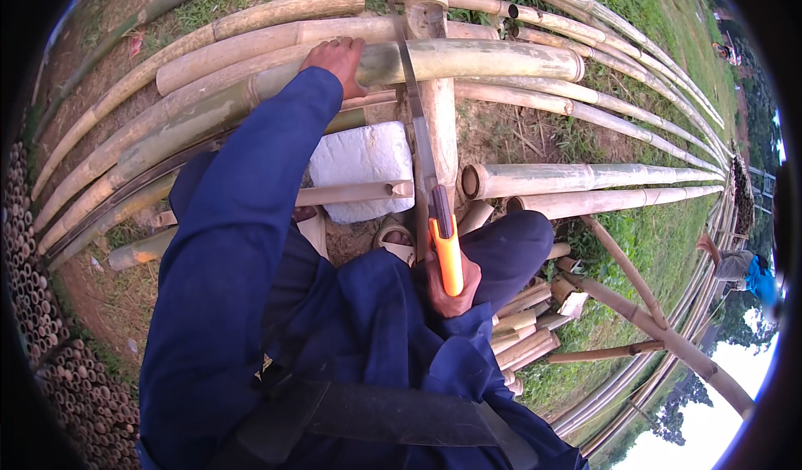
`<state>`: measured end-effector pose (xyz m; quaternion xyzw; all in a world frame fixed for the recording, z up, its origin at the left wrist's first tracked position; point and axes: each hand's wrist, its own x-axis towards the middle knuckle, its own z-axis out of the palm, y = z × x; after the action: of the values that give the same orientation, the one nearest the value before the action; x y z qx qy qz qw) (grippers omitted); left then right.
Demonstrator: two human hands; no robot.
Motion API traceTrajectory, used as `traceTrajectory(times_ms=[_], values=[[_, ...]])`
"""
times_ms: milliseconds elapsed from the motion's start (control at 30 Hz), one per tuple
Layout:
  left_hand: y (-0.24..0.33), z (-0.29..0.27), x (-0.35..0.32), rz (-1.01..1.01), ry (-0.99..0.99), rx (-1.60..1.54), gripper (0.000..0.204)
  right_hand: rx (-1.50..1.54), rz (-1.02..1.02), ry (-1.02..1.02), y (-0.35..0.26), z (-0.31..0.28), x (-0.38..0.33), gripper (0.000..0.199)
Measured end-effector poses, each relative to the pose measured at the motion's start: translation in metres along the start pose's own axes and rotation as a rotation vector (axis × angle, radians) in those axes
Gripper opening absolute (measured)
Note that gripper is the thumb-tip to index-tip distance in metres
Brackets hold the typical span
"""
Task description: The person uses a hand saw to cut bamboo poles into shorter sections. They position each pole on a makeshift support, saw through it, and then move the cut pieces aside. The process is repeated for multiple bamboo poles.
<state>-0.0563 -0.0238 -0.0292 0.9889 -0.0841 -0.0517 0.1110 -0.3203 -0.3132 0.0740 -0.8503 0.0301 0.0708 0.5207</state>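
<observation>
A thick greenish bamboo pole (493,59) runs across in front of me, its cut end on the right. My left hand (336,62) is wrapped over the pole. My right hand (458,290), lower and nearer my body, grips the orange handle of a hand saw (424,140). The saw's long blade points away from me and lies across the pole, just right of my left hand. Under the pole is a pale bamboo post (436,111), notched near its far end. I cannot tell how deep the blade sits in the pole.
A white block (361,165) lies between my legs and the pole. More bamboo poles (585,177) stretch out on both sides. Short bamboo pieces (526,328) are heaped by my right knee. Stacked bamboo (83,395) fills the lower left. Another person (743,269) is far right.
</observation>
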Motion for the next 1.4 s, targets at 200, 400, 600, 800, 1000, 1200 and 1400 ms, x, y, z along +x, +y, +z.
traceTrajectory(times_ms=[200,400,600,800,1000,1200,1400], values=[[0.011,-0.006,0.006,0.013,-0.041,0.002,0.074,0.031,-0.095,0.019,0.01,0.01,0.025,0.01],[0.002,-0.005,0.002,-0.003,-0.034,0.003,0.07,0.014,-0.1,-0.016,0.004,0.005,0.013,0.018],[0.004,-0.006,0.002,-0.021,-0.053,0.005,0.07,0.12,-0.061,0.022,0.015,0.028,0.058,0.017],[-0.004,-0.003,0.002,-0.01,-0.031,-0.048,0.069,0.025,-0.189,-0.017,0.013,0.027,0.071,0.01],[-0.001,0.007,0.0,0.022,0.08,-0.054,0.072,-0.012,-0.092,0.008,0.002,0.007,0.0,0.032],[0.002,-0.008,0.008,0.07,-0.008,0.019,0.078,0.087,-0.21,0.015,0.012,0.042,0.114,0.012],[-0.011,0.001,0.004,0.083,0.046,-0.027,0.079,-0.095,-0.106,-0.014,0.004,-0.006,-0.006,0.033]])
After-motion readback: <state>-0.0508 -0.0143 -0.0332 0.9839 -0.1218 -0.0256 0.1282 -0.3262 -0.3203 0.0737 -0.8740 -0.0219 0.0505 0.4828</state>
